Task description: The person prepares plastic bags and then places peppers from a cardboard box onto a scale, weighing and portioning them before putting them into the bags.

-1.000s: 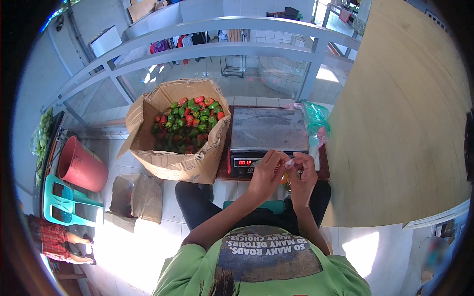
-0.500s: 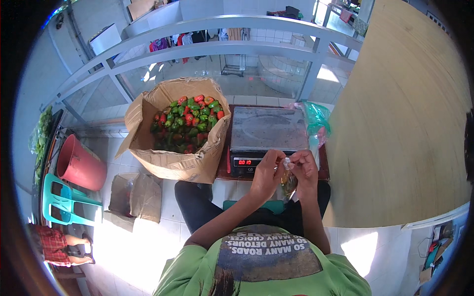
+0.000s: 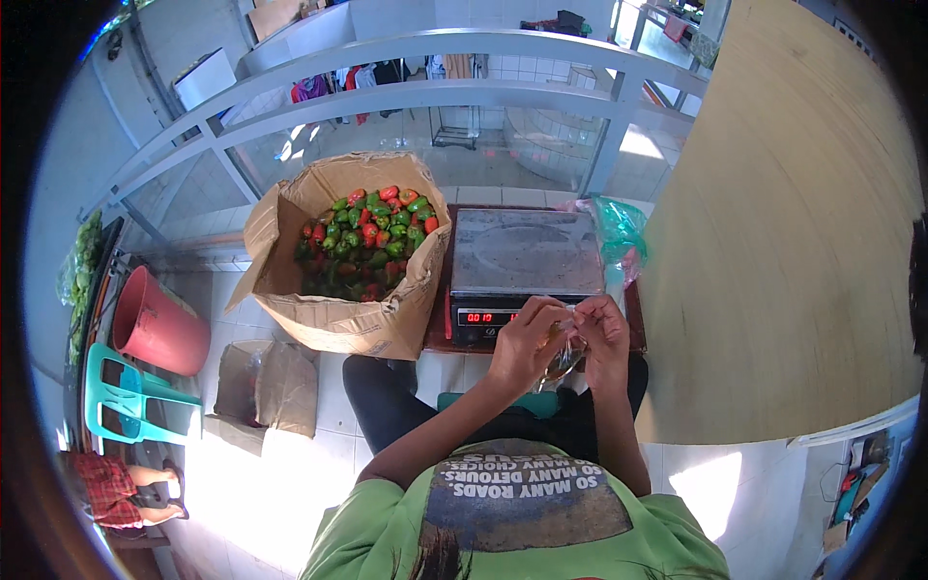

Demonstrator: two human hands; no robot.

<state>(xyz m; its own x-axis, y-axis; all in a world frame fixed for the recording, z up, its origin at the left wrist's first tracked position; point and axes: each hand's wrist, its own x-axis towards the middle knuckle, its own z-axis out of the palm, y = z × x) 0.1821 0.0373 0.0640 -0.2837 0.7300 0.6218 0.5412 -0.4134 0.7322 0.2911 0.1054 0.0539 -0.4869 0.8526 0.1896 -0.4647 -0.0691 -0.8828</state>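
Observation:
Just in front of a digital scale (image 3: 522, 246) with a lit red display, my left hand (image 3: 522, 343) and my right hand (image 3: 604, 338) pinch the neck of a small clear plastic bag (image 3: 561, 362) between them. The bag hangs below my fingers; what it contains is hard to make out. Left of the scale is a large cardboard box (image 3: 338, 329) full of red and green peppers (image 3: 372, 232). Crumpled green and pink plastic bags (image 3: 621, 232) lie at the scale's right edge.
A metal railing (image 3: 406, 97) runs behind the box. A wooden panel (image 3: 773, 242) stands at right. At left are a red bucket (image 3: 164, 324), teal plastic chair (image 3: 111, 391), torn carton (image 3: 246, 391), leafy greens (image 3: 82, 261) and another person's legs (image 3: 150, 493).
My hands still work at the bag's neck, with small shifts of the fingers; the bag's body now shows more, hanging lower between and beneath them.

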